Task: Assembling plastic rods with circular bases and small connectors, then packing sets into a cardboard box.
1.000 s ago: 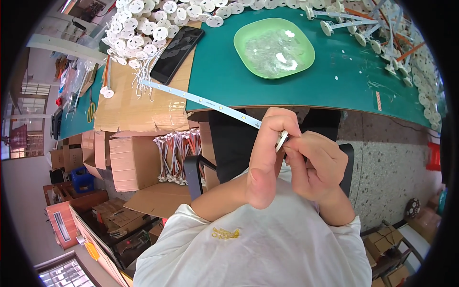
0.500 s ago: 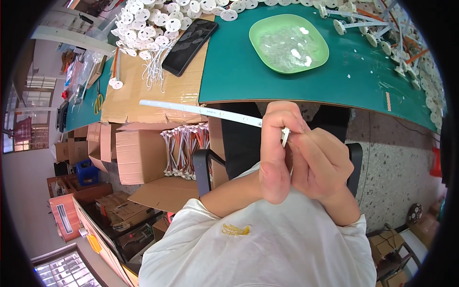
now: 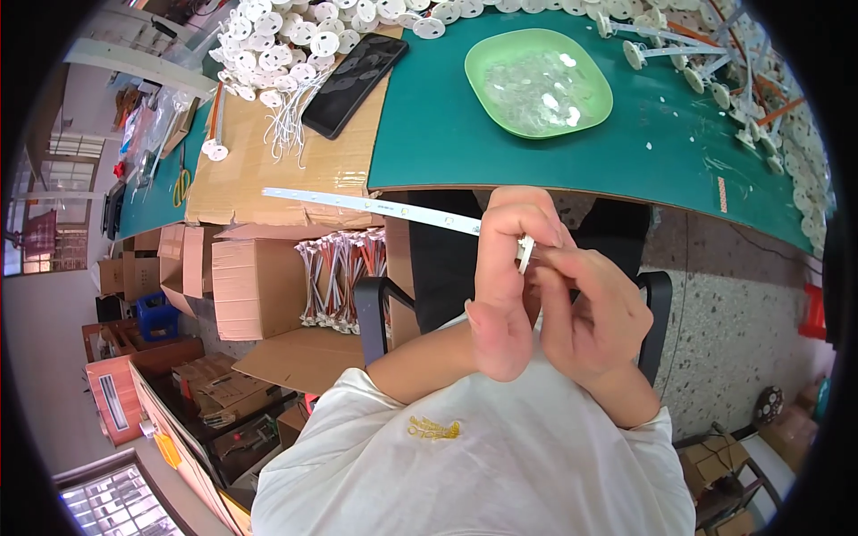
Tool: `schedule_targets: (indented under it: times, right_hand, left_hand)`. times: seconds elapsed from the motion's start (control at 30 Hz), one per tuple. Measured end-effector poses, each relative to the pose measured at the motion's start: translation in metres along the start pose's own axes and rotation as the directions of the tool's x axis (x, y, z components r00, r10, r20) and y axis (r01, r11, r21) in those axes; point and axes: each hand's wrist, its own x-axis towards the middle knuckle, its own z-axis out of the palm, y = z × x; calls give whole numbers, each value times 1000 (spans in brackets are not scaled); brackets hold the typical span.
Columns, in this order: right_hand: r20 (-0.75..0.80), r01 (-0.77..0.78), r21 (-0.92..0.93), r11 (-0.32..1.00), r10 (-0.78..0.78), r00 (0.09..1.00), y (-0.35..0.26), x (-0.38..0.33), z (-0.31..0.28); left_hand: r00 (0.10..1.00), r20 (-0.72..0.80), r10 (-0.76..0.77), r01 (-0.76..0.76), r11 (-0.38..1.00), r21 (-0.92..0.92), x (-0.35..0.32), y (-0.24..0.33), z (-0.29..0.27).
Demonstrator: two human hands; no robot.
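Closest to us, our left hand (image 3: 505,286) has its fingers curled around the near end of a pale LED strip (image 3: 402,213), gripping it by a white end piece (image 3: 525,255). Our right hand (image 3: 597,308) has thumb and forefinger drawn together at that piece; whether they clasp anything is too hidden to tell. We judge this to be fine fingertip work on the end piece, calling for a steady left grip and a small, careful right-hand move. The strip hangs before the near edge of the desk (image 3: 429,165), its free end above cardboard (image 3: 237,192) toward the left; we cannot tell if they touch. Farther in, a phone (image 3: 355,85) lies on the cardboard and a green bowl (image 3: 547,132) stands right of it. Along the far edge, white discs (image 3: 277,55) are heaped, with joined strips (image 3: 688,49) near the far right corner.
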Motion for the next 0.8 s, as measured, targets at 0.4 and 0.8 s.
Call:
schedule_targets:
  times: [0.4,0.8]
  right_hand:
    - [69,-36,46,998,33,997,-2,18,27]
    - [192,-162,209,964,122,974,42,74,28]
  left_hand:
    - [998,-59,28,-22,993,112,0,-3,-16]
    - [984,-173,30,169,120,978,169,169,-272]
